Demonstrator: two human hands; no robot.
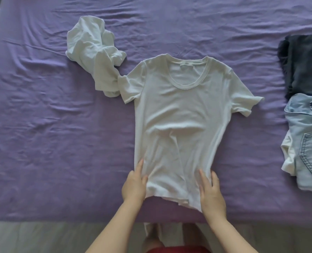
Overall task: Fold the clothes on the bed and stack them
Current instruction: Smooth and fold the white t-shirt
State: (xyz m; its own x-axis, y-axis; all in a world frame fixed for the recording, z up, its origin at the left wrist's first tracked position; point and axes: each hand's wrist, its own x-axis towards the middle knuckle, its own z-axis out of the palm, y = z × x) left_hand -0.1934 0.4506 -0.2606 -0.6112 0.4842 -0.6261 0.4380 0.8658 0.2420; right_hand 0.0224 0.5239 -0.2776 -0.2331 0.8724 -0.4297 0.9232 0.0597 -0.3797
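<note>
A white short-sleeved T-shirt [182, 114] lies spread face up on the purple bed sheet [51, 143], its neck away from me and its hem near the bed's front edge. My left hand [135, 183] rests with straight fingers on the shirt's lower left edge. My right hand [210, 191] lies flat on the lower right part of the hem. A crumpled white garment [95, 55] sits beyond the shirt's left sleeve and touches it.
At the right edge lie a folded dark grey garment [304, 64] and, nearer me, folded light blue jeans [308, 141] over a white piece. The bed's front edge runs just below my hands, with pale floor [42, 238] beyond it.
</note>
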